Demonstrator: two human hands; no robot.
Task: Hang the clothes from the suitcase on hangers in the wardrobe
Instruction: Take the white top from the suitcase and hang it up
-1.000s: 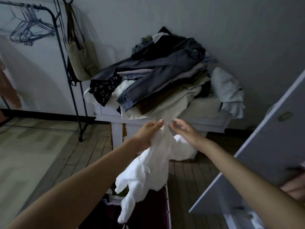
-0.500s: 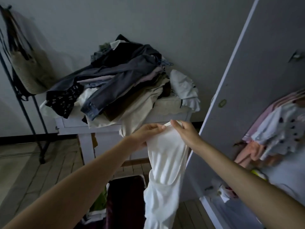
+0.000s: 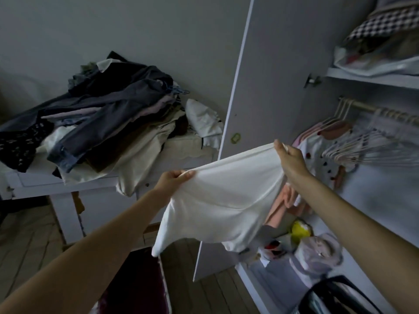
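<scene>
left hand [image 3: 172,180] gripping white top's [image 3: 223,200] hem | right hand [image 3: 291,160] pinching its far edge, stretching it taut | empty hangers [image 3: 362,148] hanging, seemingly white, on wardrobe rail [image 3: 385,112]

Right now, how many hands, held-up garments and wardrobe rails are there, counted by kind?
Hands: 2, the left hand and the right hand
White garment, gripped by both hands: 1
Wardrobe rail: 1
Total: 4
</scene>
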